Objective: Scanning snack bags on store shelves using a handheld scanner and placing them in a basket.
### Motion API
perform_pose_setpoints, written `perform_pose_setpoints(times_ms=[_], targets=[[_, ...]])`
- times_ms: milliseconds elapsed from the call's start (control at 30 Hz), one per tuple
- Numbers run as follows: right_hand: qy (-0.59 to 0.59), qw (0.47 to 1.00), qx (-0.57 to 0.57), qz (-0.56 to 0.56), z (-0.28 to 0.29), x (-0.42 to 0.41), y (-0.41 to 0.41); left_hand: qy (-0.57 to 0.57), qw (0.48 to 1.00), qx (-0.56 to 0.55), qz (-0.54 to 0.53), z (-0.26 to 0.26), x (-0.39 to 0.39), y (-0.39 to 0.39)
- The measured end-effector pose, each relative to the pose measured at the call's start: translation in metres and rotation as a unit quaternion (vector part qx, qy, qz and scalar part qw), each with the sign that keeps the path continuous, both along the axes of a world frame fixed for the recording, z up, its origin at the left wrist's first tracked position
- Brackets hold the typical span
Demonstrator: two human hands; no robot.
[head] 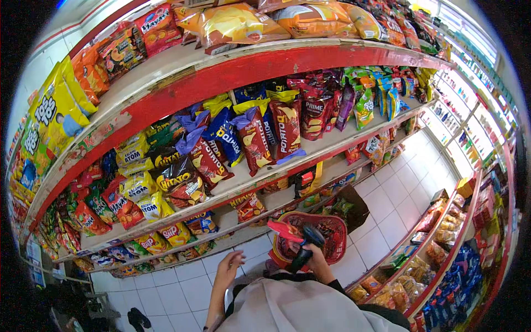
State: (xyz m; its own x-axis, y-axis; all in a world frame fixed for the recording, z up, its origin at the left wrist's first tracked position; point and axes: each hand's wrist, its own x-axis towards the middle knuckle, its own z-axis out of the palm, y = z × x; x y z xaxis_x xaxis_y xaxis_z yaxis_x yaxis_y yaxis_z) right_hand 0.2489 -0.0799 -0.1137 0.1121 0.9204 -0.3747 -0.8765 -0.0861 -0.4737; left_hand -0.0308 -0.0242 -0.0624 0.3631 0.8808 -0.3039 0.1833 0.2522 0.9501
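My right hand [316, 258] is closed around a black handheld device [312, 236], which looks like a barcode scanner, in front of my body. Right beside the device sticks out a red packet [283, 230]; its lower end is hidden, and whether my fingers also grip it is unclear. Under both stands a red plastic basket [342, 253] with small packets inside. To the left, my left hand [229, 264] is raised over the floor, fingers apart and holding nothing. Beyond the hands, a shelf carries maroon Potato chip bags [254, 141] and a brown Chitato bag [182, 184].
Behind the basket is a cardboard box [360, 211] of packets. The red-edged shelf [232, 68] curves across in front, with yellow Snip bags [174, 233] lower down. Another snack rack [439, 236] stands at right. White floor tiles [166, 286] and dark footwear [139, 318] lie below left.
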Motion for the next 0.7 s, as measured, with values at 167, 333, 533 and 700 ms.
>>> perform_pose_setpoints(times_ms=[167,333,533,700], targets=[[0.148,0.973,0.088,0.152,0.040,-0.002,0.000,-0.052,0.991,0.028,-0.122,0.002,0.045,0.015],[0.292,0.915,0.116,0.252,0.048,-0.027,0.016,-0.268,0.957,0.038,-0.106,0.028,0.058,0.023],[0.072,0.960,-0.021,0.268,0.070,-0.034,0.023,-0.307,0.919,-0.065,0.240,0.045,0.024,0.015],[-0.143,0.937,0.162,0.276,0.110,-0.020,0.030,-0.100,0.951,0.101,0.275,0.085,-0.018,0.008]])
